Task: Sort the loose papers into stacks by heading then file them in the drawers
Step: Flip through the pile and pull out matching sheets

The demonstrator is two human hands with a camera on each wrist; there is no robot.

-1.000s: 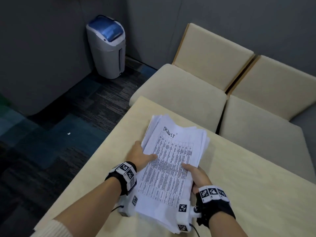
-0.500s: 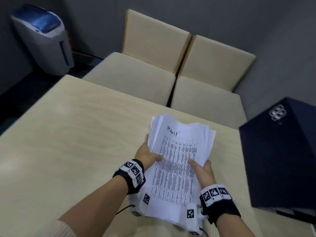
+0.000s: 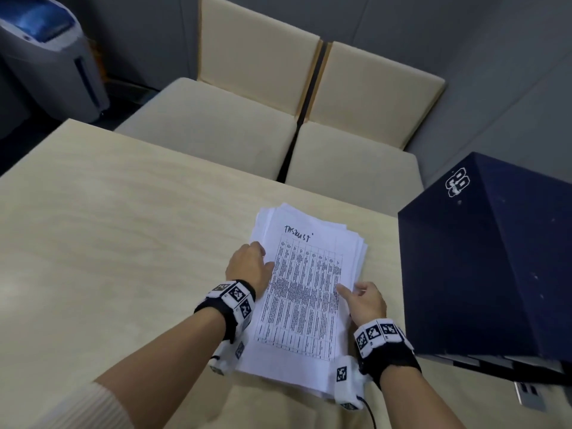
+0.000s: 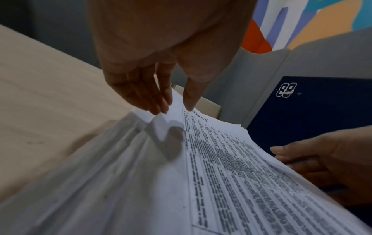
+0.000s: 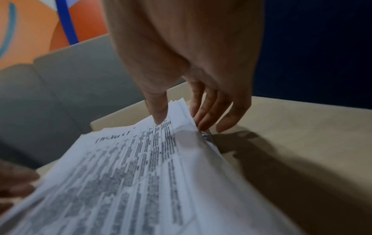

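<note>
One stack of papers (image 3: 305,292) lies on the bench (image 3: 123,230), held between my two hands. My left hand (image 3: 249,266) pinches its left edge, thumb on the top sheet, fingers (image 4: 149,101) at the side. My right hand (image 3: 366,301) pinches the right edge, thumb on top, fingers (image 5: 209,109) tucked beneath. Since a second ago the stack has come down flat; the view swung right, bringing one dark blue cabinet (image 3: 495,267) just beside it. Two seats (image 3: 216,131) behind the bench.
</note>
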